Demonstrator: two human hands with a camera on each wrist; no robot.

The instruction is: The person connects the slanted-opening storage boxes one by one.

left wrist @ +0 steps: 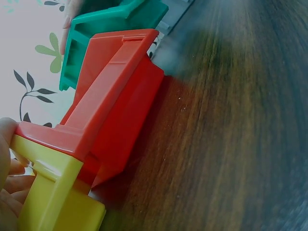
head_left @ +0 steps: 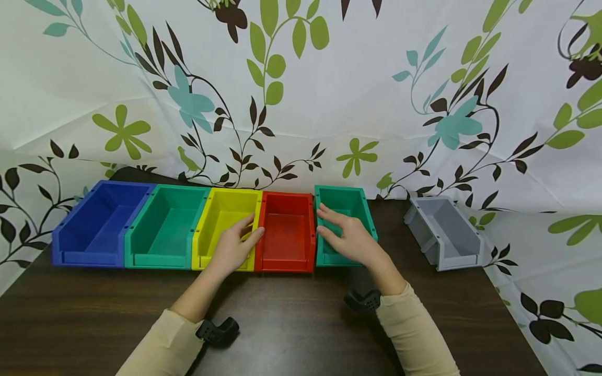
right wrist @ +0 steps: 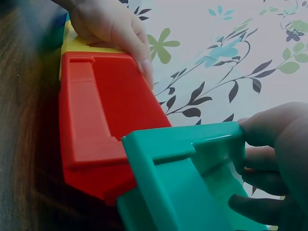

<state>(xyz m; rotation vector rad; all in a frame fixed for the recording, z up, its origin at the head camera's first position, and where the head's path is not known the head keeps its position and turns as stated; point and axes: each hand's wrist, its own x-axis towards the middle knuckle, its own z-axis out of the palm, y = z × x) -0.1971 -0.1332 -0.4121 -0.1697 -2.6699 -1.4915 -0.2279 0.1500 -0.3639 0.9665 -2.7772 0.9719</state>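
Note:
My left hand (head_left: 233,245) reaches over the yellow bin (head_left: 204,245) from the front. Its fingers are inside that bin and its thumb lies over the rim where it meets the red bin (head_left: 286,235), seeming to pinch the wall. My right hand (head_left: 350,237) holds the left wall of a green bin (head_left: 348,194), thumb at the rim (right wrist: 216,132) and fingers inside. This green bin sits right of the red bin and slightly askew. In the right wrist view it overlaps the red bin; whether their walls touch is unclear.
Left of the yellow bin stand another green bin (head_left: 160,224) and a larger blue bin (head_left: 94,224), side by side. A grey bin (head_left: 447,230) stands apart at the right. All are on a dark wooden table (head_left: 277,324), before a leaf-patterned curtain (head_left: 301,120).

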